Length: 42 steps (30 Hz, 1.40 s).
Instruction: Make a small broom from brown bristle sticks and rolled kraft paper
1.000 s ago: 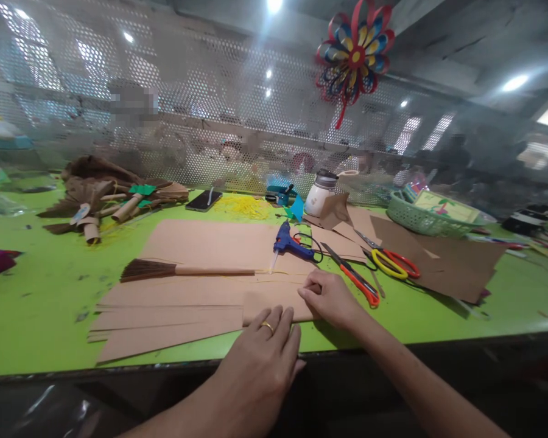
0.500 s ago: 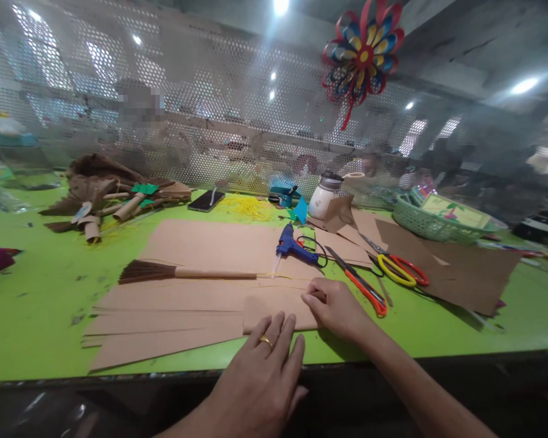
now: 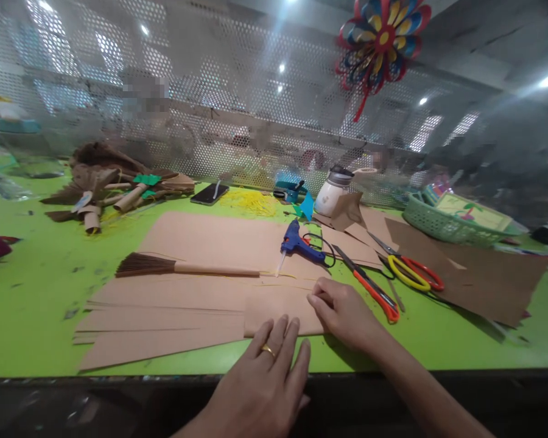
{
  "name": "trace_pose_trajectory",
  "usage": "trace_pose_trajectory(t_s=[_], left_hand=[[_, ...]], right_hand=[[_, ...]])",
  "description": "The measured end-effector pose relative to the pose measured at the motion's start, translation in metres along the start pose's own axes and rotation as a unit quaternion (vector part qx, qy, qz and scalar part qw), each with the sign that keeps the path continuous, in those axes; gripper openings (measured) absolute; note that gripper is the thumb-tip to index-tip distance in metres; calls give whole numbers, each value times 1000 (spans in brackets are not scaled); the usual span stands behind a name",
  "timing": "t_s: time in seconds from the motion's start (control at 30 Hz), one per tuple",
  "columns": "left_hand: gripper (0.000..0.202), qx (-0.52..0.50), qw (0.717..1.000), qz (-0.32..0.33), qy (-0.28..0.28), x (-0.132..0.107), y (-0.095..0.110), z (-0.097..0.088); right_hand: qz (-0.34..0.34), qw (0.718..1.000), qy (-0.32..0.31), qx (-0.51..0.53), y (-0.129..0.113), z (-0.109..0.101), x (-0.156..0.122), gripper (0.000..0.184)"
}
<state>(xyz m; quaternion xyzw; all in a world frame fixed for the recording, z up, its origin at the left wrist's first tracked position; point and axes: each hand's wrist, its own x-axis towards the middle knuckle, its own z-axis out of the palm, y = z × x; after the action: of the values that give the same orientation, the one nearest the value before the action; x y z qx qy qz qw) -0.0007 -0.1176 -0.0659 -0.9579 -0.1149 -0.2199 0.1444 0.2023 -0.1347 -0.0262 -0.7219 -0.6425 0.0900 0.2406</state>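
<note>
A folded sheet of brown kraft paper (image 3: 274, 304) lies near the table's front edge. The spread fingers of my left hand (image 3: 267, 371), one wearing a gold ring, rest flat on its front edge. At the paper's right end my right hand (image 3: 342, 307) is closed, fingers curled in and thumb against them; what is inside the grip is hidden. Several brown paper strips (image 3: 141, 322) fan out to the left. Beyond the folded sheet lies a small brown paper broom (image 3: 187, 267), its bristles to the left. A blue glue gun (image 3: 301, 244) points its nozzle away from me.
To the right lie an orange-handled cutter or shears (image 3: 369, 286), scissors (image 3: 411, 272) and dark brown paper (image 3: 488, 267). A green basket (image 3: 452, 226) stands behind. Farther back are a white jug (image 3: 331, 193), yellow shreds (image 3: 251, 201), a phone (image 3: 210, 193) and brown paper bundles (image 3: 114, 188).
The view has shifted slightly, so most things sit a little farther right and higher. Both hands keep nearly the same place on the paper.
</note>
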Motion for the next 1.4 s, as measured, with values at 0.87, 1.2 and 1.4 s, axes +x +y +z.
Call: trace_pose_trajectory(t_s=[0.87,1.2,1.4], left_hand=[[46,-78,995,-37,-57,10,2,-24],[57,-141,985,-81,-65,7,-2,-27],[56,-144,983,-95,-68,8,-4,-32]], right_hand=[[-237,971,-8,34,-18,-6,-57,32],[-239,970,-30,-37,-18,-4,-60,31],[-249,967,-24,-39,-16,-6,-60,31]])
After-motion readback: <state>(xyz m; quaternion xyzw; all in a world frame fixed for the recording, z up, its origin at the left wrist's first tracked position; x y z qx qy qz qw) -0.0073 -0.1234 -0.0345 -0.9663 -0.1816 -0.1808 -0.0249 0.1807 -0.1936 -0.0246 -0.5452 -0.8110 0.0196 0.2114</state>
